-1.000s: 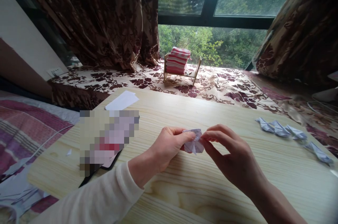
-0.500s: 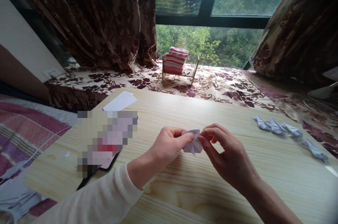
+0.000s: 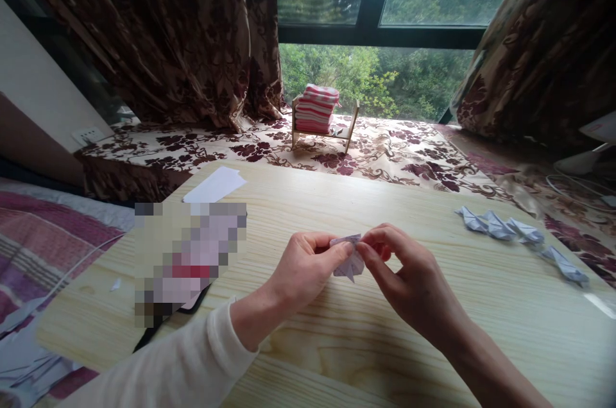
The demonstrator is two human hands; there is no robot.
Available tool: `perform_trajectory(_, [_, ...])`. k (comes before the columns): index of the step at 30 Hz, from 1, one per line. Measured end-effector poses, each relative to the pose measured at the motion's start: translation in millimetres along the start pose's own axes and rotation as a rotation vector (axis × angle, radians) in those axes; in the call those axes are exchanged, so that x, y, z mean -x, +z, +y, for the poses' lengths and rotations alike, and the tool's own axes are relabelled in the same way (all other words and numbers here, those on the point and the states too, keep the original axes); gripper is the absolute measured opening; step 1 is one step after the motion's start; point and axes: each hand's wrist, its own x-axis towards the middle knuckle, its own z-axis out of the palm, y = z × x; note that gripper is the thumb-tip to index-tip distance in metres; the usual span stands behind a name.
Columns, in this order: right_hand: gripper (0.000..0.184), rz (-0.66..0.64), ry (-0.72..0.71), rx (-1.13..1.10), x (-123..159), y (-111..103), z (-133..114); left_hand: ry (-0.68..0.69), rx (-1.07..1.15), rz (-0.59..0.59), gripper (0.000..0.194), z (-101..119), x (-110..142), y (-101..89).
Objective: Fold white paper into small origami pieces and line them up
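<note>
Between my two hands, just above the wooden table (image 3: 289,344), is a small piece of folded white paper (image 3: 350,265) with creases and a point at its lower edge. My left hand (image 3: 308,267) is closed on its left side, the thumb lying flat over the front. On the right, my right hand (image 3: 402,263) pinches the paper's upper right edge between thumb and fingers. The fingers behind the paper are partly hidden. Several folded white paper pieces (image 3: 500,226) lie in a slanting row at the table's right side.
At the left, white paper slips (image 3: 215,185) lie beyond a blurred-out object (image 3: 192,260) with a dark edge. A paper scrap (image 3: 115,284) rests near the left edge. Behind the table, a small wooden rack (image 3: 347,133) holds folded red-and-white striped cloth (image 3: 315,110) on the sill.
My right thumb and fingers have moved slightly left and further over the paper's upper right edge. My left hand keeps its hold. The whole view has shifted a little.
</note>
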Motion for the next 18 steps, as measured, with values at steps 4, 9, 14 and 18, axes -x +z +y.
perform_trajectory(4, [0.013,0.008,0.017,-0.004,0.5,-0.5,-0.6,0.000,0.038,-0.004,0.021,1.0,0.6,0.7])
perform_trajectory(9, [0.013,0.006,0.035,-0.019,0.6,-2.3,-2.2,-0.015,0.063,-0.011,0.021,1.8,0.9,1.6])
perform_trajectory(14, [0.013,-0.011,0.108,-0.093,-0.7,-2.7,-0.6,-0.009,0.042,-0.036,0.023,1.8,0.0,-0.2])
perform_trajectory(18, [0.014,0.015,0.083,-0.124,-1.0,-1.3,0.9,-0.037,0.030,-0.030,0.023,2.0,0.1,-0.1])
